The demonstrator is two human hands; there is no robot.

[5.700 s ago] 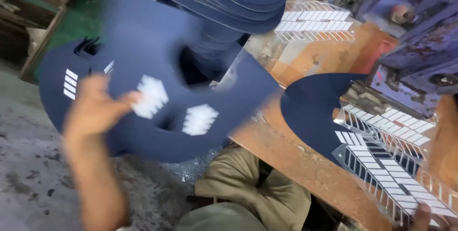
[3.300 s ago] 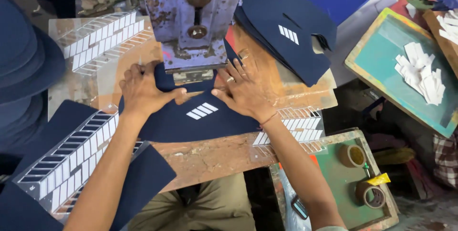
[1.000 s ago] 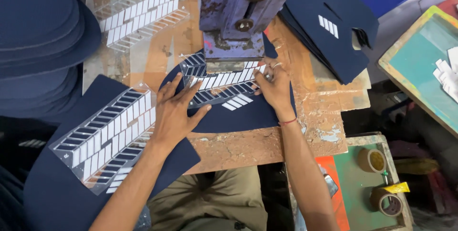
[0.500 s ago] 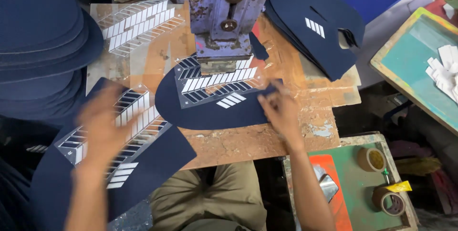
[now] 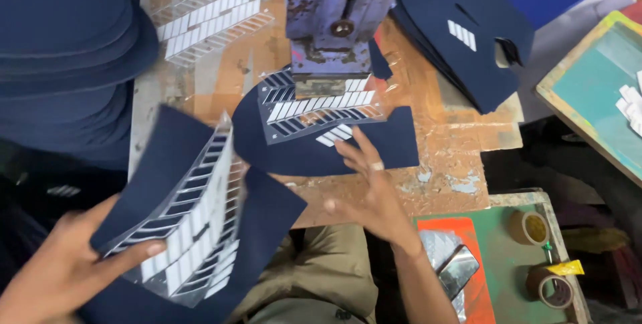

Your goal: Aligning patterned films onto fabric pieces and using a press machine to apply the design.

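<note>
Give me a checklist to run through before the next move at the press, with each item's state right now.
1. Navy piece lies flat on the bench under the press: ok.
2. White strip sheet sits on the navy piece below the press head: ok; exact alignment: cannot tell.
3. Right hand clear of the press head: ok, it is at the piece's near edge, fingers spread.
4. Left hand has a firm grip on the loose navy sheet with strips: cannot tell, blurred.
5. Finished stack out of the way: ok, it lies right of the press.
</note>
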